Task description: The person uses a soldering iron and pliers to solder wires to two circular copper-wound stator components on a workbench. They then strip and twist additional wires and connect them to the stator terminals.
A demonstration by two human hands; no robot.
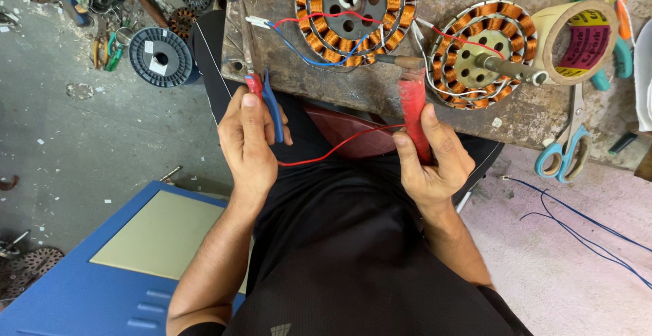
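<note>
At the near edge of the tabletop, head view, the only one:

Left hand: the left hand is closed around the red and blue handles of small pliers, thumb laid along the top, knuckles away from the body, forearm rising from the lower left.

Right hand: the right hand is wrapped shut around the red handle of a soldering iron, held nearly upright, with its metal end lying at the rim of the left stator.

Red wire: a red wire runs loose between the two hands, over the lap; which fingers pinch its ends I cannot tell.

Stators: the left stator, with copper windings, lies on the tabletop with red and blue leads; the right stator lies just beside it, with a shaft pointing at a roll of tape.

Risk, heat: the iron's end sits close to the windings and leads; a small tilt of the right wrist could scorch insulation.

Risk, wire: the slack wire hangs over the lap and could drag against the iron if either hand pulls.

Risk, pliers: squeezing too hard could nick the thin strand.

Nearby: scissors hang over the tabletop edge, and a wire spool lies on the floor.
</note>
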